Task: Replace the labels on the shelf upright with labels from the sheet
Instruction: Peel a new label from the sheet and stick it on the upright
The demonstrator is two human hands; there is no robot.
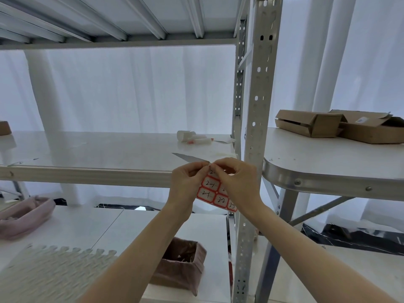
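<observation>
A sheet of red-bordered white labels (213, 193) with handwritten numbers hangs in front of the middle shelf's edge. My left hand (185, 182) holds the sheet at its top left. My right hand (238, 180) pinches its top edge, fingertips meeting those of the left hand; whether it grips a single label or the sheet, I cannot tell. The grey perforated shelf upright (255, 101) stands just right of both hands. No label shows on the visible part of the upright. A strip of backing paper (188, 158) sticks out to the left above the hands.
Small white rolls and paper scraps (194, 137) lie on the middle shelf (87, 147). A pink fabric box (181, 267) and a ridged white mat (50, 274) sit on the lower shelf. Cardboard boxes (341, 126) rest on a white table (328, 162) to the right.
</observation>
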